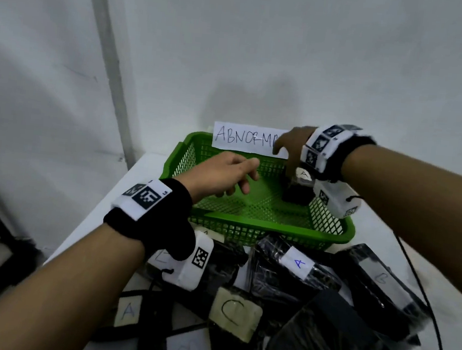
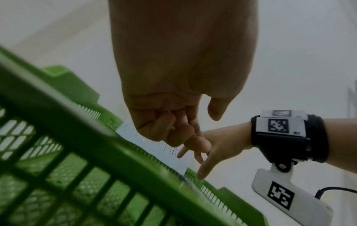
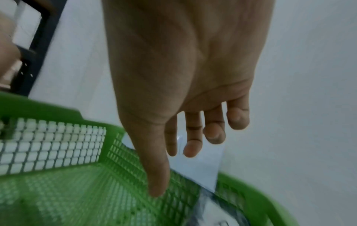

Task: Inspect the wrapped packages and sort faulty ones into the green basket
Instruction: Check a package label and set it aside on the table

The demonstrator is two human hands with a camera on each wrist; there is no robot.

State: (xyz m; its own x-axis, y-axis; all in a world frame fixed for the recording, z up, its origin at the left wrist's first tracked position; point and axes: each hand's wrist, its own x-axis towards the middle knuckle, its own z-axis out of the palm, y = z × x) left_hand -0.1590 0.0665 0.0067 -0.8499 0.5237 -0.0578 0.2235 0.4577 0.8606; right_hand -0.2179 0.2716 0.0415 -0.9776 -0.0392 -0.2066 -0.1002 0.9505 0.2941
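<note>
The green basket (image 1: 252,208) stands at the back of the white table, with a paper sign reading ABNORMAL (image 1: 242,137) on its far rim. One black wrapped package with an A label (image 1: 298,190) stands inside, at the right. My right hand (image 1: 288,149) hovers just over that package with straight fingers and grips nothing; the right wrist view shows the same hand (image 3: 166,171) with the package (image 3: 216,214) below it. Over the basket's left half, my left hand (image 1: 224,174) hangs with loosely curled fingers (image 2: 172,131) and holds nothing.
Several black wrapped packages lie heaped in front of the basket, labelled A (image 1: 299,263), B (image 1: 380,279) and C (image 1: 235,312). A black cable (image 1: 422,297) runs down the right side. The table's left edge (image 1: 88,217) drops off; a white wall stands close behind.
</note>
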